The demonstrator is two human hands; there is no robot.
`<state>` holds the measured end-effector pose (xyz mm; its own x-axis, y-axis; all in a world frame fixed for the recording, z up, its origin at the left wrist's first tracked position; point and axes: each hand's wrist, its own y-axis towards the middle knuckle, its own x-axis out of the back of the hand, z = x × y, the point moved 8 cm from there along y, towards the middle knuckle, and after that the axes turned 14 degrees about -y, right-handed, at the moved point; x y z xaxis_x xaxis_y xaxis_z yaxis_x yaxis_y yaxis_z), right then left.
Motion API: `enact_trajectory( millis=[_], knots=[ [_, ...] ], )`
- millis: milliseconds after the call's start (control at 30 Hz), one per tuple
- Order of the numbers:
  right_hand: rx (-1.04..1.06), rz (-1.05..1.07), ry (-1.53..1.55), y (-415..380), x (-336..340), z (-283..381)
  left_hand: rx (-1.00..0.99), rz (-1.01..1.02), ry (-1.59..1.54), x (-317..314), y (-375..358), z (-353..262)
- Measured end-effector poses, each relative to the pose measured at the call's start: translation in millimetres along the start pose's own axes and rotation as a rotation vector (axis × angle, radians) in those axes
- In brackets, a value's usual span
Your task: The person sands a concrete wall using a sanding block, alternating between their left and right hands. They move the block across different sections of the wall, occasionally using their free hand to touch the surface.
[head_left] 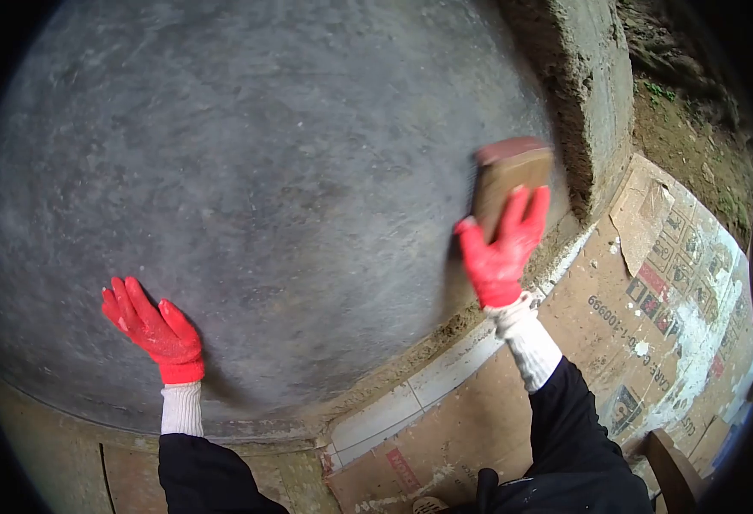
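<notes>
My right hand (503,248), in a red-coated glove with a white knit cuff, is on a wooden sanding block (513,176). Reddish-brown sandpaper shows along the block's far end. Its thumb and fingers lie along the block, which is against the grey cement wall (308,171) near the right edge and slightly blurred. Lower on the left, my left hand (155,330), gloved the same way, has its fingers stretched out on or just over the same grey surface. It holds nothing.
A rough concrete edge (595,103) bounds the grey surface on the right. Below run a strip of white tiles (445,373) and flattened cardboard (599,343) with white splatters. A brown wooden piece (672,471) is at lower right; bare soil (689,154) lies beyond.
</notes>
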<state>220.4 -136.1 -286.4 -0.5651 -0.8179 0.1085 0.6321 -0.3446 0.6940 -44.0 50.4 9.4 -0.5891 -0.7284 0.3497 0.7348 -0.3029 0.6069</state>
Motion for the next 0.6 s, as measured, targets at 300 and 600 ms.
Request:
enact_trajectory(
  millis=[300,600],
  knots=[
    [0.54,0.262,0.426,-56,18,60,-0.045,0.002,-0.01,-1,0,3],
    [0.034,0.232,0.223,-59,-2,27,-0.026,-0.003,-0.016,-1,1,1]
  ],
)
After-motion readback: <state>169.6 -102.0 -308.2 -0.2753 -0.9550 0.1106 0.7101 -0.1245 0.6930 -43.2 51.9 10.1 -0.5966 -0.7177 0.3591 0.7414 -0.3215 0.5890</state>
